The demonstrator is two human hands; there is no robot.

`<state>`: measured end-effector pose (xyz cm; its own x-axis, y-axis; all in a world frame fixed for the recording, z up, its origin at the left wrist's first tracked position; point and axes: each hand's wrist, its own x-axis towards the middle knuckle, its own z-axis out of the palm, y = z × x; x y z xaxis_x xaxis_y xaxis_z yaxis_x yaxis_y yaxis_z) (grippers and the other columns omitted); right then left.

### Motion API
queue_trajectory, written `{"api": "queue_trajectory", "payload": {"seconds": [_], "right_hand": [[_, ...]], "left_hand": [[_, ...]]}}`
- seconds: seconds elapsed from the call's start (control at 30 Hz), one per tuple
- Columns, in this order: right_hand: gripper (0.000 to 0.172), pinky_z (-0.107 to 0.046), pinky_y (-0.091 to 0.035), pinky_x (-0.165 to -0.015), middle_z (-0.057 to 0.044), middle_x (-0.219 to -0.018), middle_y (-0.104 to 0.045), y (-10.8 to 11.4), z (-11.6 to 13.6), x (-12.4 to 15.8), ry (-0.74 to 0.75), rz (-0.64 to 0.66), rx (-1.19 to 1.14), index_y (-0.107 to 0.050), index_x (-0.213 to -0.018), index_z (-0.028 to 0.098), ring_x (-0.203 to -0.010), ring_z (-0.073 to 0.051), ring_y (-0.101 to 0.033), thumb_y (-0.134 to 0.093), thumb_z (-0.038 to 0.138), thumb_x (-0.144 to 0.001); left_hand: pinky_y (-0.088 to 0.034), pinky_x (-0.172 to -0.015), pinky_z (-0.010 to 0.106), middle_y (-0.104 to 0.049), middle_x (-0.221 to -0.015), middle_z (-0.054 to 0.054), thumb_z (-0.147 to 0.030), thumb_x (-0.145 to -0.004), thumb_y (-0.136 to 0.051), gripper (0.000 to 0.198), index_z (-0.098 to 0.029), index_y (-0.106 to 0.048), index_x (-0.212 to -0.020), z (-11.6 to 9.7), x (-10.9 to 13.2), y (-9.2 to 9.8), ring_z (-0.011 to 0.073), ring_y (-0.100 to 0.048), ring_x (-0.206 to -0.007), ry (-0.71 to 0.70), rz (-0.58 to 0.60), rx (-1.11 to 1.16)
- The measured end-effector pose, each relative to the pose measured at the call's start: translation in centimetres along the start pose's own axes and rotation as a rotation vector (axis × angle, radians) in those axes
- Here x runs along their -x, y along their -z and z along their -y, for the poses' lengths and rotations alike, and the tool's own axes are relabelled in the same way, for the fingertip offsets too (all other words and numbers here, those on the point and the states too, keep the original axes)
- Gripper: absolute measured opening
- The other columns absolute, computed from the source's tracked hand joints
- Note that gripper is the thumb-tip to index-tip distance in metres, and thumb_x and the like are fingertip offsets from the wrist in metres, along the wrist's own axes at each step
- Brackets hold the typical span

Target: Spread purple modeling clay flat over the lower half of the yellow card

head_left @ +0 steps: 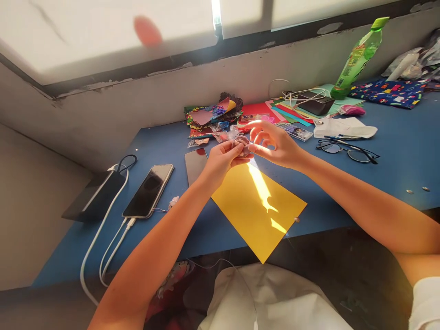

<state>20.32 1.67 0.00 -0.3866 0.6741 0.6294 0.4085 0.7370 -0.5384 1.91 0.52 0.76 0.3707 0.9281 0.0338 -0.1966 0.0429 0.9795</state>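
Above the yellow sheet of paper (pixel 258 206), my left hand (pixel 225 158) is closed around a small, rounded, brownish-pink piece (pixel 240 145); its exact kind does not show. Clear crinkled plastic (pixel 233 134) appears just behind it. My right hand (pixel 273 143) is at the piece's right side, thumb tip close against it and fingers curled inward. Whatever those fingertips pinch is too small to make out. Beneath my left wrist, a flat grey rectangular item (pixel 195 166) lies partly hidden.
Left on the blue table (pixel 158 238) lie a phone (pixel 148 191) with white cables and a black box-like device (pixel 94 197). Behind my hands are craft pieces (pixel 213 114) and coloured papers. Glasses (pixel 347 150), a white pouch (pixel 344 128) and a green bottle (pixel 359 59) are at right.
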Motion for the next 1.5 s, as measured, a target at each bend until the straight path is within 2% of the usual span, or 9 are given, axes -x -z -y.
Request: {"api": "queue_trajectory", "payload": {"seconds": [0.1, 0.23, 0.43, 0.6, 0.77, 1.03, 1.2, 1.33, 1.5], "right_hand": [[0.054, -0.022, -0.051, -0.054, -0.011, -0.119, -0.061, -0.1, -0.6, 0.0, 0.02, 0.056, 0.008, -0.054, -0.131, 0.021, -0.089, -0.016, -0.064, -0.068, 0.04, -0.082], [0.037, -0.027, -0.055, -0.065, -0.012, -0.117, -0.067, -0.5, -0.5, 0.0, 0.066, 0.068, 0.004, -0.066, -0.113, 0.02, -0.103, -0.021, -0.063, -0.063, 0.043, -0.085], [0.045, -0.028, -0.052, -0.061, -0.008, -0.091, -0.071, -0.9, 0.3, -0.1, -0.048, -0.088, -0.01, -0.069, -0.089, 0.018, -0.079, -0.017, -0.063, -0.062, 0.061, -0.082], [0.048, -0.028, -0.049, -0.06, -0.006, -0.082, -0.071, -1.0, 0.8, 0.1, -0.115, -0.144, -0.04, -0.07, -0.081, 0.018, -0.073, -0.016, -0.06, -0.066, 0.065, -0.076], [0.057, -0.027, -0.05, -0.062, -0.006, -0.081, -0.07, -0.5, 1.0, 0.2, -0.139, -0.03, -0.215, -0.071, -0.081, 0.017, -0.07, -0.014, -0.06, -0.047, 0.068, -0.088], [0.053, -0.029, -0.053, -0.061, -0.009, -0.089, -0.074, -1.6, 0.5, 0.3, -0.154, -0.109, -0.088, -0.073, -0.093, 0.016, -0.077, -0.018, -0.064, -0.05, 0.064, -0.089], [0.032, -0.042, -0.055, -0.084, -0.009, -0.102, -0.074, -1.7, 0.5, 0.9, 0.094, -0.195, 0.262, -0.069, -0.112, 0.023, -0.095, -0.022, -0.066, -0.043, 0.037, -0.098], [0.038, -0.048, -0.052, -0.094, -0.011, -0.119, -0.068, -1.4, 0.7, 1.1, 0.24, -0.094, 0.403, -0.058, -0.13, 0.024, -0.11, -0.027, -0.062, -0.044, 0.036, -0.097], [0.059, -0.047, -0.05, -0.099, -0.009, -0.126, -0.065, -1.4, 0.4, 1.0, 0.153, -0.028, 0.323, -0.049, -0.139, 0.026, -0.114, -0.027, -0.061, -0.063, 0.047, -0.086]], "left_hand": [[-0.057, -0.084, 0.03, -0.069, -0.074, 0.0, -0.017, -0.081, -0.07, 0.005, -0.014, -0.068, -0.078, -0.1, 0.0, 0.0, 0.011, -0.067, -0.07, 0.006, -0.021, 0.026], [-0.057, -0.083, 0.031, -0.069, -0.077, 0.001, -0.016, -0.082, -0.065, 0.002, -0.015, -0.067, -0.08, -0.3, 0.2, 0.0, 0.0118, -0.067, -0.071, 0.003, 0.024, -0.017], [-0.059, -0.077, 0.035, -0.066, -0.08, 0.002, -0.015, -0.078, -0.051, 0.012, -0.015, -0.06, -0.085, -0.5, 0.9, -0.4, 0.0189, -0.071, -0.08, 0.074, 0.243, -0.03], [-0.056, -0.063, 0.026, -0.064, -0.077, 0.002, -0.015, -0.084, -0.059, 0.002, -0.016, -0.058, -0.082, 0.2, 1.1, -1.0, 0.0147, -0.067, -0.071, -0.072, 0.096, -0.338], [-0.05, -0.051, 0.023, -0.065, -0.068, 0.003, -0.024, -0.091, -0.059, 0.021, -0.016, -0.058, -0.072, 0.2, 0.9, -0.9, 0.0134, -0.067, -0.058, -0.126, 0.007, -0.375], [-0.048, -0.05, 0.021, -0.065, -0.069, 0.002, -0.027, -0.092, -0.059, 0.016, -0.015, -0.06, -0.081, -0.6, 0.8, -0.4, 0.0136, -0.067, -0.061, 0.012, 0.065, -0.303], [-0.056, -0.075, 0.031, -0.066, -0.082, 0.005, -0.006, -0.078, -0.051, 0.018, -0.015, -0.063, -0.087, -1.1, 1.1, -0.6, 0.0185, -0.068, -0.085, 0.174, 0.154, 0.067], [-0.049, -0.096, 0.039, -0.063, -0.074, 0.004, -0.01, -0.071, -0.051, 0.013, -0.015, -0.062, -0.075, -1.2, 1.3, -0.5, 0.0159, -0.064, -0.074, 0.195, 0.166, 0.29], [-0.051, -0.09, 0.039, -0.068, -0.078, 0.004, -0.035, -0.09, -0.046, 0.026, -0.019, -0.065, -0.081, -1.6, 1.1, -0.1, 0.0209, -0.067, -0.084, 0.203, 0.172, 0.176]]}}
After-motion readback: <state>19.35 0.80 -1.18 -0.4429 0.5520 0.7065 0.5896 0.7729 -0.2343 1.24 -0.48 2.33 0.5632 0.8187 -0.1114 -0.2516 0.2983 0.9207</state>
